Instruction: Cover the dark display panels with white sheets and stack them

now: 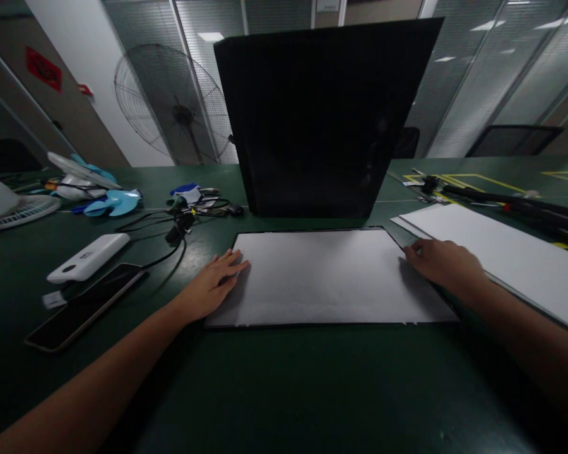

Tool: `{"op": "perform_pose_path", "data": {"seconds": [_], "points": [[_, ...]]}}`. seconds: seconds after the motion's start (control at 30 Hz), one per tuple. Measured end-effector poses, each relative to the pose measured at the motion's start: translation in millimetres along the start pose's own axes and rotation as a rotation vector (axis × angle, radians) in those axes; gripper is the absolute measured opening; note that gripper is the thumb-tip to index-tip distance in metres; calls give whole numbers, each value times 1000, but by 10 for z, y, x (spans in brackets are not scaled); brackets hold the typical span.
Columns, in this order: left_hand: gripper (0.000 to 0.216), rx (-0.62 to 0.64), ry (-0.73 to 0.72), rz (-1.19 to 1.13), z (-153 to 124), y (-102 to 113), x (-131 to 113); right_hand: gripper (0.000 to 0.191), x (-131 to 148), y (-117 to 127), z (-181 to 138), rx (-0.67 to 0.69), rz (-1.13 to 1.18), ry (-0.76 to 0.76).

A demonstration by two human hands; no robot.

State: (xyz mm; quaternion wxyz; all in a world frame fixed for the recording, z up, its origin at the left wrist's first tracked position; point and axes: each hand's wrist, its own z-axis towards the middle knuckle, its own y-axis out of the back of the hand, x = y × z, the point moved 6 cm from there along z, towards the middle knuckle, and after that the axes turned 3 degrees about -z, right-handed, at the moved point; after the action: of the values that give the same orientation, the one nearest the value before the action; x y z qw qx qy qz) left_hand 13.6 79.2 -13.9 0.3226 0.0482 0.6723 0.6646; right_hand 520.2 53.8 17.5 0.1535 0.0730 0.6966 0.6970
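A white rectangular panel [312, 277] with a thin black border lies flat on the table in front of me. My left hand [215, 282] rests on its left edge, the fingers spread and the fingertips on the white surface. At the opposite edge, my right hand [447, 265] has its thumb and fingers closed around the border near the upper right corner; the fingertips are partly hidden. Just behind the panel stands a large dark glossy sheet [322, 120], upright and leaning slightly.
On the left of the green table [284, 384] lie a phone [88, 309], a white power bank [89, 257], tangled cables [182, 227] and light blue fan blades [113, 203]. White sheets [506, 252] lie to the right, with black rods [525, 202] beyond. A standing fan [182, 113] is behind.
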Motion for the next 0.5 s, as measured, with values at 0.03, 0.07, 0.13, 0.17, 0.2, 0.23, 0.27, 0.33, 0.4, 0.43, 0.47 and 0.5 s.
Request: {"op": "perform_pose_path", "data": {"seconds": [0.03, 0.07, 0.13, 0.17, 0.2, 0.23, 0.27, 0.33, 0.4, 0.43, 0.47, 0.5], "points": [[52, -3, 3, 2, 2, 1, -2, 63, 14, -33, 15, -6, 5, 21], [52, -5, 9, 5, 4, 3, -2, 62, 31, -65, 28, -14, 8, 42], [53, -16, 25, 10, 7, 10, 6, 61, 64, -124, 49, -27, 16, 79], [53, -23, 34, 10, 9, 14, 15, 61, 76, -149, 57, -33, 20, 90], [53, -31, 42, 7, 11, 16, 29, 61, 86, -170, 66, -36, 26, 99], [53, -39, 50, 2, 13, 17, 46, 61, 94, -187, 76, -37, 33, 111], [53, -47, 59, -3, 15, 16, 66, 60, 97, -198, 88, -37, 40, 123], [53, -58, 74, -15, 18, 10, 107, 57, 72, -197, 121, -39, 50, 137], [53, -68, 91, -26, 17, 8, 137, 57, -34, -166, 168, -53, 53, 101], [54, -69, 100, -32, 15, 8, 144, 57, -119, -141, 194, -68, 51, 65], [54, -69, 109, -36, 12, 9, 147, 57, -218, -115, 220, -86, 48, 29], [54, -69, 118, -38, 8, 13, 144, 57, -324, -93, 244, -106, 44, -1]]}}
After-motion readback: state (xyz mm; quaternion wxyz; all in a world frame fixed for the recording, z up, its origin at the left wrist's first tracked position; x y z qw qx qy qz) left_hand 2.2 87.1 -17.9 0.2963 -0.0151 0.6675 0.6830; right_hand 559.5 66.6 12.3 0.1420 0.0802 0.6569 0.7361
